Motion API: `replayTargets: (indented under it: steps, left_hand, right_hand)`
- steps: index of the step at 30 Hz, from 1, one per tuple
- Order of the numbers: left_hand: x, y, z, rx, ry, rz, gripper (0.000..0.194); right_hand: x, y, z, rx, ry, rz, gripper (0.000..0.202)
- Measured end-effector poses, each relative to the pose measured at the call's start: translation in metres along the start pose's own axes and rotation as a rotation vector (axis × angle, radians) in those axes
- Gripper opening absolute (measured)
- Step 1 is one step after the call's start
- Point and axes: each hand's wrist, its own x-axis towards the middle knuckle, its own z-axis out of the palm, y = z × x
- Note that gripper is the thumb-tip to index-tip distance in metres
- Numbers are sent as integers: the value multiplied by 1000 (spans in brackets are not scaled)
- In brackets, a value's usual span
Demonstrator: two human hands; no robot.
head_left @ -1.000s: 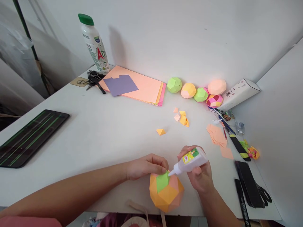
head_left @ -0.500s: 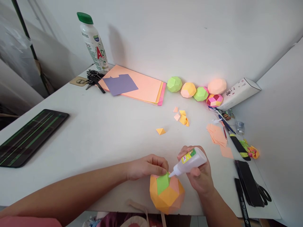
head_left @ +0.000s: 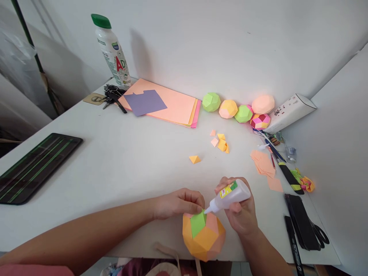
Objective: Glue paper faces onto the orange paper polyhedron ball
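Observation:
An orange and peach faceted paper ball rests at the table's front edge. Over its top lies a green paper piece, its upper end pinched between the thumb and fingers of my left hand. My right hand grips a white glue bottle with a yellow and green label, tilted nozzle-down. The nozzle tip is at the green piece's upper right edge; whether glue is coming out cannot be made out. My left fingers hide part of the ball's top.
Folded orange and peach pieces lie beyond my hands. Several finished paper balls line the wall beside coloured sheets. At right are peach squares, a cutter, a black case and a marker. A tablet lies left.
The paper ball has shifted very slightly to the right. Both hands, the green piece and the glue bottle keep nearly the same positions.

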Motion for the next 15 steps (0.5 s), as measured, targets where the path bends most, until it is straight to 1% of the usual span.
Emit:
replayTargets:
  steps: [9, 15]
  left_hand:
    - [1, 0, 0, -4, -6, 31, 24]
    - [1, 2, 1, 11, 7, 12, 26]
  right_hand:
    - [-2, -4, 1, 18, -83, 12, 34]
    - [-1, -2, 5, 34, -19, -11, 34]
